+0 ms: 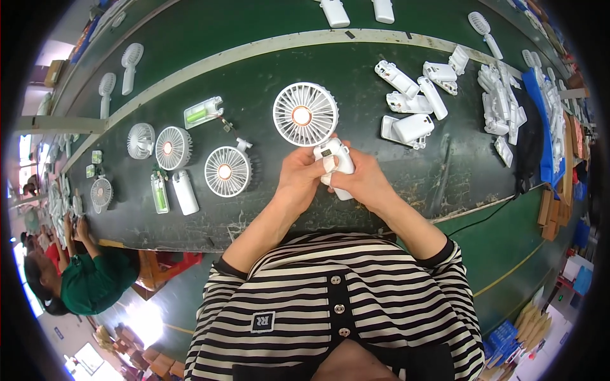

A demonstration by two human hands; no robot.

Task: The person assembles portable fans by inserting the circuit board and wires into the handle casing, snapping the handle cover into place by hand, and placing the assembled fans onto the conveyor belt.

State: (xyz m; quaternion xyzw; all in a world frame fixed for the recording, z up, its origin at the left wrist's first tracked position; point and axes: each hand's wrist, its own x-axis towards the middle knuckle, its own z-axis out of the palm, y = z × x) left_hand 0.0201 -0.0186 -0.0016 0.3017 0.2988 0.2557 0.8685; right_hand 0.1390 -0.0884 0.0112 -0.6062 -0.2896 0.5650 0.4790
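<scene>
A white handheld fan (305, 114) with a round ribbed head and an orange-ringed hub is between my hands, its head pointing away from me. My left hand (301, 174) closes round the left side of its handle, thumb across the front below a small dark window. From the other side my right hand (365, 176) grips the same handle, with the thumb on its lower part. Left of my hands lies a loose fan head (227, 171). Beside it are a white handle shell (185, 192) and an opened handle with a green battery (160, 193).
Further left are two more fan heads (173, 148) and another battery-filled handle half (203, 112). White handle shells (406, 95) lie scattered at the right, near a blue bin (546, 136). Finished-looking fans (131, 66) rest beyond the pale rail. A co-worker in green (95, 279) sits at the left.
</scene>
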